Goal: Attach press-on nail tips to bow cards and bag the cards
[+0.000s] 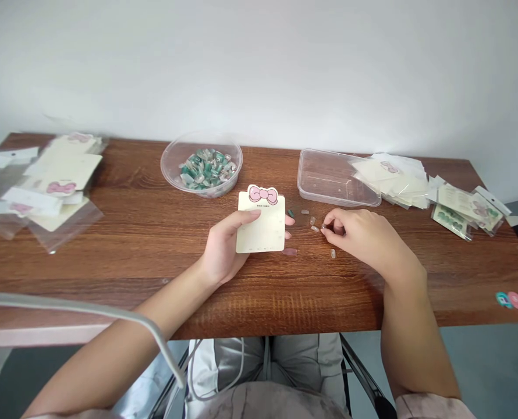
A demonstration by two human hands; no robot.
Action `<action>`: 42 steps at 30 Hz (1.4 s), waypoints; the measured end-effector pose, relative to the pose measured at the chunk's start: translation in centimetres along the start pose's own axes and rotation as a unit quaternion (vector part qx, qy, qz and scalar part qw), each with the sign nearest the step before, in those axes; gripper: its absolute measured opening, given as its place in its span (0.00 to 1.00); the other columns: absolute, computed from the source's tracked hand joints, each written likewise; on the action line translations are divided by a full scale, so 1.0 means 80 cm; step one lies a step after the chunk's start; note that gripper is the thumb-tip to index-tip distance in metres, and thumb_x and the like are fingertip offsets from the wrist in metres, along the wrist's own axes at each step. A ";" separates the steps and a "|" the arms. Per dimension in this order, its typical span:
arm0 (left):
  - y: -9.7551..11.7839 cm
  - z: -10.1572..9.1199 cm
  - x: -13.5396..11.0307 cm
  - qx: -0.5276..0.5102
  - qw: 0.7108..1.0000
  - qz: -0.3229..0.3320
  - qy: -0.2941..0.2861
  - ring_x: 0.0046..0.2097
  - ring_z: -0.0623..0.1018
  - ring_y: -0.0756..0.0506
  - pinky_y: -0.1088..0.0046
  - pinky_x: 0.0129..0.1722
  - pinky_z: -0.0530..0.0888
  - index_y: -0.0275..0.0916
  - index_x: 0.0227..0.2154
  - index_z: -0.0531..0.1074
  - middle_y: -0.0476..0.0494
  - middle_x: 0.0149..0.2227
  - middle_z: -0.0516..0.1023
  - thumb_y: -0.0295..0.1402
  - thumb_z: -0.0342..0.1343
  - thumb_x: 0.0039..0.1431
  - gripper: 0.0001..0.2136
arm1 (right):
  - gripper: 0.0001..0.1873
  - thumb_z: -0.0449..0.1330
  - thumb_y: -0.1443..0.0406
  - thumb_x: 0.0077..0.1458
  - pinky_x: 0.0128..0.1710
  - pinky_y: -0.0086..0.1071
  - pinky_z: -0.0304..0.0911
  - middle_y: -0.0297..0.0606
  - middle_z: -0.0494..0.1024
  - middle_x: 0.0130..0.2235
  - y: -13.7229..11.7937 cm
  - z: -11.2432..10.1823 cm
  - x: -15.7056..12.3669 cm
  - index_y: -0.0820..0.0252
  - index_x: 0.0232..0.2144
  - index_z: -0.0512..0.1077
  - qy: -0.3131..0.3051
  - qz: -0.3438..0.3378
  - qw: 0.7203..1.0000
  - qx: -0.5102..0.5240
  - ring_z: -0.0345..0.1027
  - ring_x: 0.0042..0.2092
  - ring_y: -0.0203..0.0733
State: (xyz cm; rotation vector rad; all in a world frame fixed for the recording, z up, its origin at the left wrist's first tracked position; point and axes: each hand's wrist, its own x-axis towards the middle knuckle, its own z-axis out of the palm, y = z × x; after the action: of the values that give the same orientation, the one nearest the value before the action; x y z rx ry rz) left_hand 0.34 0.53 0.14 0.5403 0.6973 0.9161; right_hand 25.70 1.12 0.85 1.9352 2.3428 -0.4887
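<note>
My left hand [224,247] is closed around a cream backing card [261,227] with a pink bow at its top. The thumb lies on the card's front, and fingertips show past its right edge. My right hand [359,235] pinches a small, shiny piece, apparently a press-on nail [324,226], just above the table. Near its fingertips lie several loose clear press-on nails [312,220] and a dark green nail [290,213]. A flat mauve oblong piece [290,252] rests by the card's lower right corner.
A round clear bowl [171,174] holds many green and clear nails. A rectangular clear tray [318,180] stands at the back, beside stacked cards [394,177]. Filled packs [464,209] lie far right. More cards and bags [62,180] lie left. A white cable [145,323] crosses the foreground.
</note>
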 end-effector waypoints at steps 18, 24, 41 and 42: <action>0.000 0.001 -0.001 -0.010 1.000 -0.003 0.002 0.41 0.83 0.37 0.59 0.43 0.81 0.29 0.45 0.79 0.32 0.42 0.86 0.37 0.58 0.57 0.17 | 0.10 0.59 0.54 0.65 0.29 0.34 0.54 0.30 0.80 0.29 0.002 0.002 -0.003 0.52 0.38 0.72 0.004 -0.003 1.000 0.029 0.73 0.31 0.43; 0.002 0.003 -0.002 0.005 1.000 0.000 0.000 0.41 0.83 0.36 0.57 0.46 0.80 0.29 0.45 0.77 0.32 0.42 0.85 0.36 0.56 0.59 0.17 | 0.07 0.58 0.59 0.66 0.29 0.35 0.53 0.35 0.82 0.35 -0.001 0.005 -0.001 0.54 0.38 0.73 0.015 0.012 1.000 -0.013 0.73 0.33 0.44; 0.000 0.002 -0.002 -0.007 1.000 -0.001 0.000 0.41 0.82 0.36 0.55 0.45 0.80 0.29 0.46 0.77 0.32 0.42 0.85 0.37 0.57 0.60 0.17 | 0.03 0.60 0.62 0.63 0.31 0.35 0.56 0.33 0.83 0.39 0.011 0.009 -0.001 0.53 0.38 0.72 0.060 -0.005 0.998 0.006 0.75 0.37 0.45; 0.000 0.003 -0.002 -0.006 1.000 0.000 -0.001 0.40 0.83 0.36 0.55 0.45 0.81 0.29 0.46 0.77 0.31 0.42 0.85 0.37 0.57 0.60 0.17 | 0.03 0.60 0.62 0.63 0.31 0.35 0.55 0.33 0.83 0.38 0.011 0.009 -0.001 0.53 0.38 0.73 0.054 0.002 0.999 0.005 0.75 0.37 0.45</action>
State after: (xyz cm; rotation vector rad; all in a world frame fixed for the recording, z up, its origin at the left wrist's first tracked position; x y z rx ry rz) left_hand 0.43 0.40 0.32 0.5306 0.6893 0.9184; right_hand 26.44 1.00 -0.01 2.0180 2.4045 -0.4059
